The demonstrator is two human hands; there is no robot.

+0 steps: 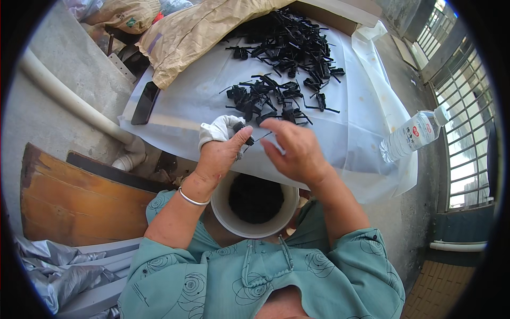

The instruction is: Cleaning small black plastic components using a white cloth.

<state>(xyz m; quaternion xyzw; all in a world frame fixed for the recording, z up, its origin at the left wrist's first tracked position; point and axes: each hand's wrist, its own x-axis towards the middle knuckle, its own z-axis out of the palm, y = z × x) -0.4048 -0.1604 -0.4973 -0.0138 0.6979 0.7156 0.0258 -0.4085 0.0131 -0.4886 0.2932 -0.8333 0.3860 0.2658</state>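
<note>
My left hand (pixel 226 151), with white cloth (pixel 214 131) covering its fingers, grips a small black plastic part (pixel 243 133) under the thumb. From that part a thin black prong sticks out toward the right. Just beside it is my right hand (pixel 295 152), thumb and forefinger apart, slightly blurred and holding nothing visible. Beyond my hands, a small pile of similar black parts (pixel 265 97) lies on the white sheeting (pixel 340 141). A larger heap (pixel 295 42) sits farther back. Below my hands, between my knees, a pale bucket (pixel 219 204) contains dark material whose pieces I cannot make out.
At the table's left edge lies a black phone (pixel 145 103) near brown wrapping paper (pixel 199 32). A clear water bottle (pixel 409 135) is at the right. A cardboard box (pixel 329 18) stands behind the heap. Wooden boards (pixel 79 199) and a pipe (pixel 79 103) are at the left.
</note>
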